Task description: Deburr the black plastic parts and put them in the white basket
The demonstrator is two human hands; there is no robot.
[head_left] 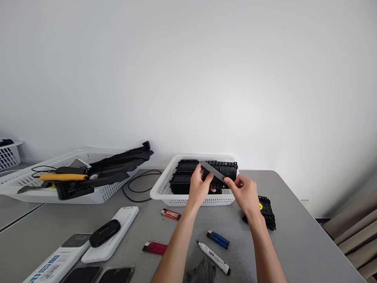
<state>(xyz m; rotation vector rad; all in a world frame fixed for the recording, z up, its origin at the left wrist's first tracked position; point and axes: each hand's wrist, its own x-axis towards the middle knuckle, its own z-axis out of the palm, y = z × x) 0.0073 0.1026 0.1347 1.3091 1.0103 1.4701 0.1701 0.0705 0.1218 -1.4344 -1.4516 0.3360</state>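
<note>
Over the white basket (pixel 165 188), both hands hold a black plastic part with a flat grey strip (pixel 214 171) along its edge. My left hand (pixel 199 184) closes on its left end, thumb in front. At the lower right end, my right hand (pixel 244 193) pinches the strip between thumb and fingers. Behind them, stacked black ribbed plastic parts (pixel 185 177) fill much of the basket. Beside my right wrist lies another stack of black parts (pixel 267 214) with something yellow (pixel 260 205) on it, partly hidden by the wrist.
An orange lighter (pixel 171 214), a red lighter (pixel 155 248), a blue lighter (pixel 218 239), a white marker (pixel 214 257) and a crumpled dark cloth (pixel 202 271) lie nearer me. Left are white boxes (pixel 110 236) and a large basket (pixel 106 194) of tools. A black cable (pixel 138 190) loops between baskets.
</note>
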